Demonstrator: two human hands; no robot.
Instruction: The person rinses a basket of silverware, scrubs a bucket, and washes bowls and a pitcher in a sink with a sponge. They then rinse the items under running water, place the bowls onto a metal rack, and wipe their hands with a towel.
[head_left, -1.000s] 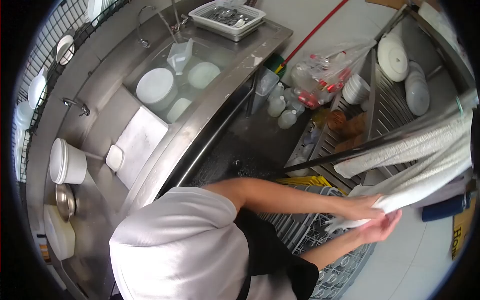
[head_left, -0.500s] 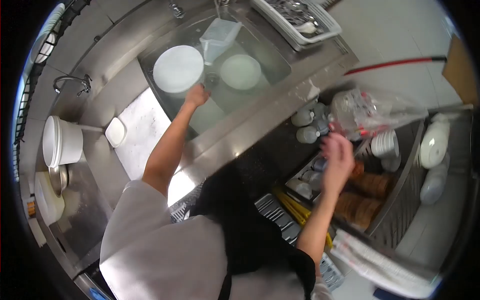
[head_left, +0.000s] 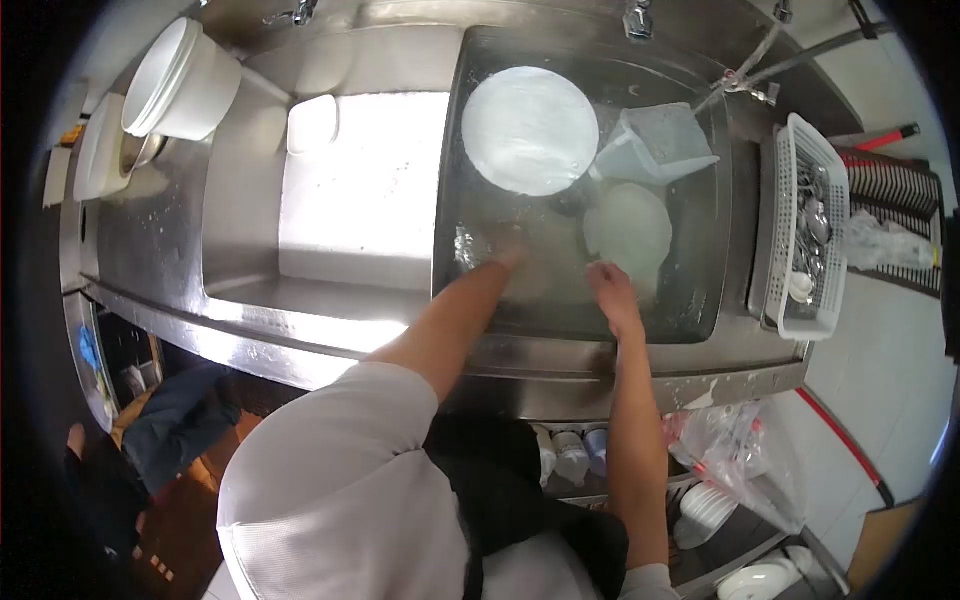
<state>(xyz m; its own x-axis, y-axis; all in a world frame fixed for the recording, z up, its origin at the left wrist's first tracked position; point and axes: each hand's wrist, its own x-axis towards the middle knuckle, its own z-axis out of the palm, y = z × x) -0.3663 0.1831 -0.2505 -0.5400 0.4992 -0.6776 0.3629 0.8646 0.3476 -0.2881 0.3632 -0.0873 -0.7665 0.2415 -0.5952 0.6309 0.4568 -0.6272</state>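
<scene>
My left hand is under the cloudy water of the filled sink, its fingers blurred by the water so I cannot make out their grip. To its right, my right hand hovers at the water's surface with loosely bent fingers and nothing visible in them. Just beyond it a pale round lid or plate lies under the water. A large white round lid or tub top floats at the back left of the sink. Behind the right hand rests a translucent square container, tilted.
A second basin on the left has a small white dish at its back corner. A white bucket stands further left. A white basket of cutlery sits on the right. Below the counter lies a plastic bag.
My view has swung to the right way up over the sinks. The right hand has moved from above the floor crates to the sink. My left hand has left the large white round's edge and entered the water.
</scene>
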